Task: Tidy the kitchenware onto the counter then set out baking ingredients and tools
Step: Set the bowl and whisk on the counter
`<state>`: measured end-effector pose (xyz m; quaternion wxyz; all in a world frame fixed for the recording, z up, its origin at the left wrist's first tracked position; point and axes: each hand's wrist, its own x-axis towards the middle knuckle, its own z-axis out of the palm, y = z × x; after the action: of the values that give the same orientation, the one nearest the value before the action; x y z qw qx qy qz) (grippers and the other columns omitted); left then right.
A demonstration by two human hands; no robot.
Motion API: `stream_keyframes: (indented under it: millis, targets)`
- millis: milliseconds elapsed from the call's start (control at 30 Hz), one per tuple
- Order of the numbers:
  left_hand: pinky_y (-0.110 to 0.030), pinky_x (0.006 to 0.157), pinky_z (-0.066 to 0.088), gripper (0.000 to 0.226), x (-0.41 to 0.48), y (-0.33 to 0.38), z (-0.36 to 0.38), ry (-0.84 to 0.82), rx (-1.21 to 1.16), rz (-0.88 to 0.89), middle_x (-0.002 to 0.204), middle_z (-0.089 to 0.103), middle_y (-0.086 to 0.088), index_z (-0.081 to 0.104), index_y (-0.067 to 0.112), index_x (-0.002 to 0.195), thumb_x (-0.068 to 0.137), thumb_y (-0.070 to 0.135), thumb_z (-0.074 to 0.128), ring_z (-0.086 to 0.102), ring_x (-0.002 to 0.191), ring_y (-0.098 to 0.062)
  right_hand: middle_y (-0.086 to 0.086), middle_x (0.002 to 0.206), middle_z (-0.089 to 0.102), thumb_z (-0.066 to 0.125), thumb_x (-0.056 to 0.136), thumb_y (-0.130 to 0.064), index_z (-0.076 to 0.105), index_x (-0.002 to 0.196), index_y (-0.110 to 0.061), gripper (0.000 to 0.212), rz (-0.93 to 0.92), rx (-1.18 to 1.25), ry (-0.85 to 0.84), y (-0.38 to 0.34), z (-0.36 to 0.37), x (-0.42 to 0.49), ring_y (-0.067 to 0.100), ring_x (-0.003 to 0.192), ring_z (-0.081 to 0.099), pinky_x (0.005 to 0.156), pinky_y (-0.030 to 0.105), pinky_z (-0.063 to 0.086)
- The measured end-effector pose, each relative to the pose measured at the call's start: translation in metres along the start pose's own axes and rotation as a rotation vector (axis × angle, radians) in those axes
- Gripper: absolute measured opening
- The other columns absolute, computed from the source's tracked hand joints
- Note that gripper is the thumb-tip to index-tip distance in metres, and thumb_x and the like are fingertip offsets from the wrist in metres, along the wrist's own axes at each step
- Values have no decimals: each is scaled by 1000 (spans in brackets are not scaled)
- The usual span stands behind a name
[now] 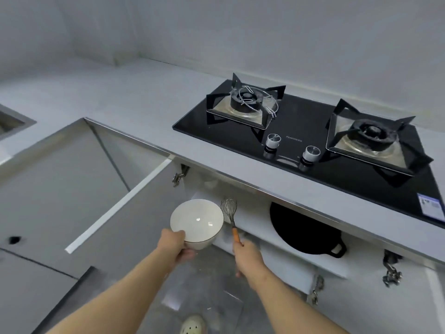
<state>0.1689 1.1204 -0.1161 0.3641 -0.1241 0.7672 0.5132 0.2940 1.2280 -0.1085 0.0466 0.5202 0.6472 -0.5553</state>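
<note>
My left hand (177, 245) grips a white bowl (197, 220) by its near rim, thumb inside, holding it in front of the open cabinet below the counter. My right hand (248, 257) holds a wire whisk (230, 214) by its orange handle, wires pointing up, just right of the bowl. Both are below the grey counter (134, 97) edge. A black pan (303, 231) lies on the white cabinet shelf to the right of the whisk.
A black two-burner gas hob (313, 131) with a wire rack on its left burner sits on the counter's right part. The cabinet door (79, 186) stands open to the left. A sink corner (12, 121) shows at far left. Metal hinges hang under the counter edge.
</note>
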Motion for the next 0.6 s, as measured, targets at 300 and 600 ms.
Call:
stream_keyframes:
  millis: [300, 600]
  targets:
    - [-31, 39, 53, 33, -95, 14, -53, -72, -98, 34, 76, 56, -19, 37, -2, 125, 92, 0, 33, 59, 64, -33, 0, 61, 42, 49, 92, -36, 43, 67, -13, 34, -295, 64, 78, -5, -16, -74, 19, 60, 40, 65, 33, 43]
    - [-30, 36, 51, 20, -124, 67, -158, -23, -291, 160, 78, 52, -18, 35, 3, 112, 92, 0, 31, 62, 42, -29, 1, 58, 39, 50, 88, -26, 50, 74, -12, 20, -525, 106, 54, -86, 29, -107, 21, 62, 38, 62, 31, 35]
